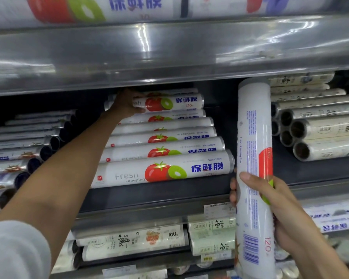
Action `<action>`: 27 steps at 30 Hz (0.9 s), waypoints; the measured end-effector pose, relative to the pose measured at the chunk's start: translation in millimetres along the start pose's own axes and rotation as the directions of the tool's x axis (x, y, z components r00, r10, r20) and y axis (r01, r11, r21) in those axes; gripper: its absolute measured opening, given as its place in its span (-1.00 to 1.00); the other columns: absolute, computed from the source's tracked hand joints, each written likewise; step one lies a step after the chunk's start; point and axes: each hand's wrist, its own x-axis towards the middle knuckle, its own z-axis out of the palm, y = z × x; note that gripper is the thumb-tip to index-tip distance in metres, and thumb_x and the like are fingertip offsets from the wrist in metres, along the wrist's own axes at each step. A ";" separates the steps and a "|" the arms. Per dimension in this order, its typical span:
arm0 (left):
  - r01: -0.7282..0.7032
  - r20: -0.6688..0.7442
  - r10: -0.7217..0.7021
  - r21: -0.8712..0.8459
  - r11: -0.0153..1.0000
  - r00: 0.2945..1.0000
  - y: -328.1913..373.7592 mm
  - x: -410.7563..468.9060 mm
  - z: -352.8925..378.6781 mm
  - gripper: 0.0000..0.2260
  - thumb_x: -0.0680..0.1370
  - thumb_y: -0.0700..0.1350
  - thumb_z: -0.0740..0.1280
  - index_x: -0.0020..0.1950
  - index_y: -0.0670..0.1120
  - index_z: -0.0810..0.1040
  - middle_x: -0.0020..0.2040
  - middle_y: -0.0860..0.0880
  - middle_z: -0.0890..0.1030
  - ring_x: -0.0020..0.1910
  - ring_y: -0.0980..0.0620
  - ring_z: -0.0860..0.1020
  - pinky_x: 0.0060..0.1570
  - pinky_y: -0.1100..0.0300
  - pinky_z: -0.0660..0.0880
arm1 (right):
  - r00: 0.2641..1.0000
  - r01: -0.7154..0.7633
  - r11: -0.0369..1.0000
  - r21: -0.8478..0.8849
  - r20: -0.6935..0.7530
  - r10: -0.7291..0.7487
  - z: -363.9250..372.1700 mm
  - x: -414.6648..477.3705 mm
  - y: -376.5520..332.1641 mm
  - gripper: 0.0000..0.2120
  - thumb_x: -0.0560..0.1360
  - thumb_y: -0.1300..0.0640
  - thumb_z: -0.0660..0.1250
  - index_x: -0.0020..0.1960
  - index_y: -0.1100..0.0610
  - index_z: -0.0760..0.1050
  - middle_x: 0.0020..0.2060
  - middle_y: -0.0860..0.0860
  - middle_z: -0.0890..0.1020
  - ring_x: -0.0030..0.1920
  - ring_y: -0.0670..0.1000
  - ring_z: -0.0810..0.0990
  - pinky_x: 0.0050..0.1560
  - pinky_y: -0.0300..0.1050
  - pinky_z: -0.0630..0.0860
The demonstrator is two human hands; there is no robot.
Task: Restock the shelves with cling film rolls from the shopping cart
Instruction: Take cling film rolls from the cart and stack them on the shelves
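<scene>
Shelves [169, 196] ahead: right hand [276, 210] grips upright roll [254, 127], left hand [125, 103] grips crosswise top roll [181, 102]

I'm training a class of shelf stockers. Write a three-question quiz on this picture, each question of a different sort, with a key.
1. True or false: the right hand holds a cling film roll upright.
2. The left hand grips which roll of the tomato-print stack? A top, B bottom, C none.
3. What red number is printed near the held roll's lower end?
Key: 1 true; 2 A, the top roll; 3 120.
</scene>
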 end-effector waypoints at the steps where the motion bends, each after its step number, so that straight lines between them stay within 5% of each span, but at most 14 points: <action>1: -0.001 -0.002 0.001 0.001 1.000 1.000 -0.5 -0.1 -0.2 -0.46 0.37 -0.34 0.48 0.33 -0.22 0.46 0.30 -0.20 0.49 0.28 -0.13 0.46 0.10 0.32 0.31 | 1.000 0.003 1.000 0.000 0.004 -0.003 0.8 -0.3 -0.5 -0.47 0.08 -0.10 0.52 -0.12 0.25 0.58 -0.30 0.21 0.62 -0.34 0.08 0.62 -0.39 -0.17 0.53; 11: -0.044 -0.005 0.045 0.145 0.988 0.999 11.4 -18.3 -8.2 -0.49 0.51 -0.15 0.39 0.43 -0.14 0.35 0.36 -0.22 0.43 0.34 -0.19 0.38 0.27 0.07 0.32 | 0.999 0.004 1.000 -0.011 0.033 -0.004 -1.3 -0.8 -6.3 -0.56 0.08 -0.08 0.52 -0.19 0.21 0.62 -0.30 0.20 0.63 -0.34 0.08 0.61 -0.39 -0.14 0.55; 14: -0.058 -0.034 0.065 0.170 0.984 0.997 26.5 -60.7 -29.5 -0.56 0.58 -0.04 0.27 0.44 -0.11 0.33 0.37 -0.19 0.43 0.33 -0.21 0.39 0.25 0.05 0.35 | 0.997 -0.020 0.997 -0.069 0.079 0.025 -2.3 1.9 -22.8 -0.52 0.15 0.03 0.59 -0.07 0.29 0.57 -0.27 0.20 0.64 -0.36 0.07 0.61 -0.39 -0.13 0.57; 17: -0.087 -0.203 0.128 0.197 0.976 0.971 36.8 -148.4 -49.4 -0.63 0.61 0.01 0.22 0.35 -0.13 0.45 0.25 -0.17 0.53 0.18 -0.16 0.50 0.15 0.09 0.39 | 0.989 -0.035 0.986 -0.164 0.134 0.057 2.0 10.7 -43.0 -0.48 0.20 0.20 0.53 0.10 0.33 0.49 -0.21 0.20 0.66 -0.32 0.06 0.63 -0.35 -0.12 0.60; 21: 0.000 -0.577 0.153 0.257 0.966 0.802 31.3 -271.3 -48.5 -0.72 0.61 -0.13 0.15 0.13 -0.28 0.54 0.03 -0.23 0.60 0.01 -0.17 0.51 0.04 0.10 0.38 | 0.971 -0.032 0.952 -0.304 0.218 0.102 15.0 32.0 -62.9 -0.36 0.07 0.19 0.58 0.11 0.26 0.50 -0.08 0.26 0.67 -0.23 0.09 0.66 -0.22 -0.07 0.64; 23: 0.120 -0.631 0.087 0.278 0.953 0.771 10.7 -299.8 -36.9 -0.68 0.61 -0.14 0.10 0.08 -0.33 0.53 0.00 -0.28 0.59 -0.01 -0.22 0.50 0.03 0.00 0.40 | 0.964 -0.004 0.925 -0.380 0.245 0.105 24.4 44.0 -70.7 -0.45 0.12 0.28 0.55 0.08 0.24 0.51 -0.09 0.24 0.68 -0.23 0.08 0.67 -0.24 -0.09 0.63; 27: 0.217 -0.574 0.040 0.372 0.902 0.818 -24.1 -306.7 -14.5 -0.59 0.61 -0.06 0.05 0.05 -0.35 0.55 0.05 -0.30 0.60 0.01 -0.29 0.56 0.06 -0.13 0.42 | 0.955 0.180 0.784 -0.594 0.295 0.004 47.2 78.4 -88.8 -0.62 0.28 0.31 0.51 0.05 0.08 0.53 -0.13 0.04 0.69 -0.17 -0.01 0.67 -0.26 -0.24 0.59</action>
